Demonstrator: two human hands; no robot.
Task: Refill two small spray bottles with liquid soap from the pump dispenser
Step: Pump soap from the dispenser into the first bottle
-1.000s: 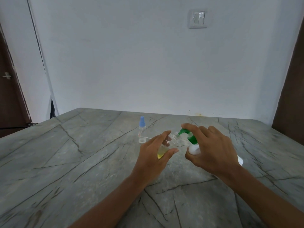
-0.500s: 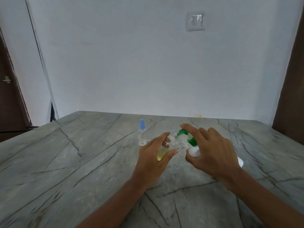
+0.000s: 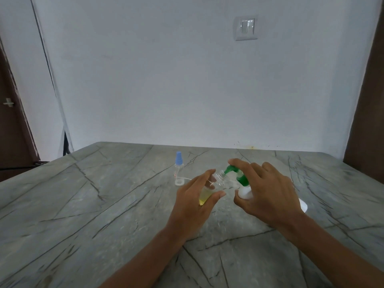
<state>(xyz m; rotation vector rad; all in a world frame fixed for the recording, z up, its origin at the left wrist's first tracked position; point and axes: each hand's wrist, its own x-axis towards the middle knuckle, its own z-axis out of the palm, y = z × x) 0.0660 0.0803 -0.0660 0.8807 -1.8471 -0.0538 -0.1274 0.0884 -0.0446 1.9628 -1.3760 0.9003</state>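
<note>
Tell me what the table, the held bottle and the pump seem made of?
Table: grey stone or stone-look laminate, dark veins, dull sheen. Bottle: clear, probably plastic; yellow liquid shows through. Pump: green plastic, smooth, by its look.

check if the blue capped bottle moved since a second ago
No. The blue-capped bottle stands at the same spot among the table's dark veins; only the camera view shifted a little.

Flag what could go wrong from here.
The open bottle in the left hand is tilted, its narrow mouth just meeting the green nozzle of the pump dispenser; a small slip could put soap on the table.
The right hand presses the pump one-handed; the dispenser could tip.
The blue-capped bottle stands close behind and could be knocked.
</note>
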